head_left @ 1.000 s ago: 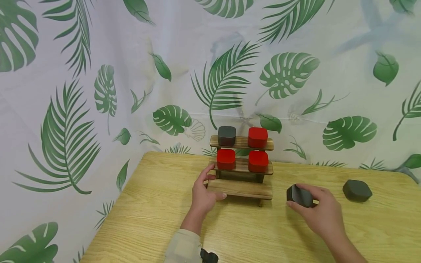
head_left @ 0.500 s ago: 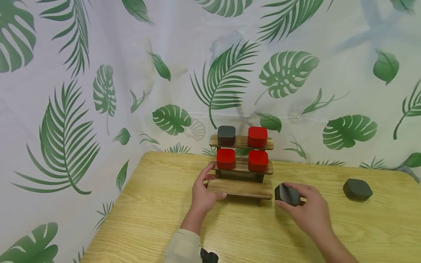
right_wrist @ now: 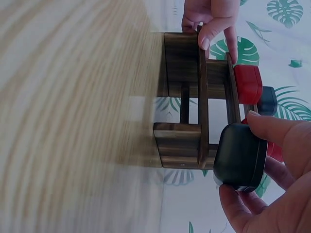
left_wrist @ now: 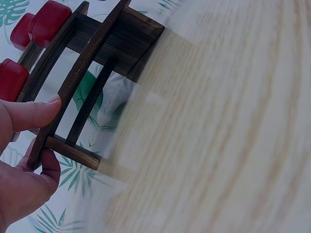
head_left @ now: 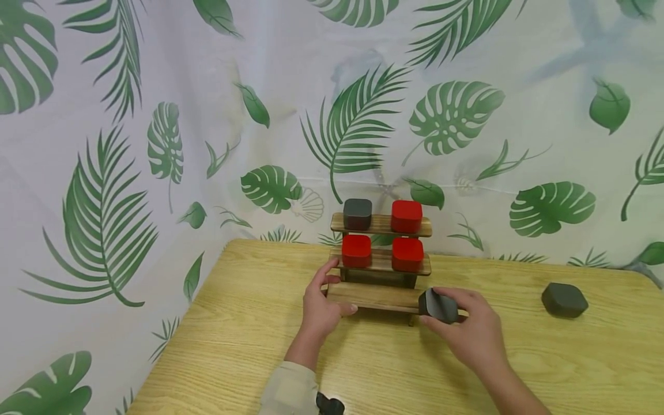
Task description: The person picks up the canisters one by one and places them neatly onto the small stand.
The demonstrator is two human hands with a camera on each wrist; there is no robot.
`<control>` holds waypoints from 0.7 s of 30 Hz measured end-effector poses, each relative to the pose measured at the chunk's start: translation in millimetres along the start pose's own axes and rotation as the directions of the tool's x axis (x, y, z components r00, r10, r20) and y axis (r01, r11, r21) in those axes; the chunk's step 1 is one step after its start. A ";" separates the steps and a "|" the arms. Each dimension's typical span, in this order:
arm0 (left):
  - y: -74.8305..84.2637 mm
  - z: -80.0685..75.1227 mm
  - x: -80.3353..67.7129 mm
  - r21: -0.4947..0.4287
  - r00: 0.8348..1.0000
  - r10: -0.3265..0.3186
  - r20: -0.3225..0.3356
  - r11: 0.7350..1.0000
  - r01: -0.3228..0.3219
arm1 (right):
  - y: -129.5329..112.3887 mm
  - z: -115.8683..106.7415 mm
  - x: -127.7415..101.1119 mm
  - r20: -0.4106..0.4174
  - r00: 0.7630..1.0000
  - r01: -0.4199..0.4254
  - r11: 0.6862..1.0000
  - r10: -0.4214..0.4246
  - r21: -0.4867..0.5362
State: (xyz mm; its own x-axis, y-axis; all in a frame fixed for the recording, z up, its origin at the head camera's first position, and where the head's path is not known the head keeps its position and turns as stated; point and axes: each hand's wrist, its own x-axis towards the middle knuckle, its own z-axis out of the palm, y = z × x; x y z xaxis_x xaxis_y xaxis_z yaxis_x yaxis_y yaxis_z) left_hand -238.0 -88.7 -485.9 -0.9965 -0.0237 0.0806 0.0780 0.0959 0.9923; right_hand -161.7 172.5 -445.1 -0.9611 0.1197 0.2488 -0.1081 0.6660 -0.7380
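A three-tier wooden display stand [head_left: 376, 295] stands at the back of the table. My left hand [head_left: 319, 310] grips the left end of its bottom step, thumb along the front edge, as the left wrist view [left_wrist: 26, 162] shows. My right hand [head_left: 474, 328] pinches a black rounded-square box [head_left: 441, 307] between thumb and fingers, held at the right end of the bottom step. Whether that box touches the step cannot be told. Two red boxes [head_left: 356, 251] sit on the middle step. Up on the top step are a dark grey box [head_left: 358, 214] and a red box [head_left: 407, 217].
Another black box [head_left: 564, 300] lies on the wooden table [head_left: 233, 334], well to the right of the stand. Behind the table hangs a white leaf-print cloth [head_left: 456, 57], close to the stand's back. A small black object [head_left: 330, 404] shows beside the left sleeve.
My right hand has moved left with the black box, from the table's right side to the end of the bottom step. The left hand and the stand have stayed in place.
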 end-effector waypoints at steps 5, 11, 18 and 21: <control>0.2 0.2 -0.8 0.000 1.000 -0.012 0.002 1.000 0.012 | -4.9 5.9 0.9 0.008 1.000 -0.016 1.000 0.015 0.014; 1.2 0.0 -1.2 0.001 1.000 -0.002 0.002 1.000 0.002 | -9.6 11.4 2.7 0.025 0.999 -0.043 0.998 0.042 0.043; 1.7 0.5 -0.7 0.001 1.000 0.002 -0.001 1.000 -0.002 | -11.4 18.7 4.4 0.020 0.999 -0.042 0.998 0.041 0.054; 1.9 0.4 -0.8 0.002 1.000 0.000 -0.002 1.000 0.000 | -13.3 20.7 4.6 0.020 0.999 -0.043 0.997 0.042 0.059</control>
State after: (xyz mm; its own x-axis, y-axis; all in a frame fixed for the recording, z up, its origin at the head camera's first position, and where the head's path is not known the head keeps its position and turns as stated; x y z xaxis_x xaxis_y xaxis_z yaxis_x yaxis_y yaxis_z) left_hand -237.1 -88.1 -484.1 -0.9964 -0.0255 0.0803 0.0775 0.0978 0.9922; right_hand -170.0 148.9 -447.1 -0.9697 0.1330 0.2048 -0.0811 0.6156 -0.7838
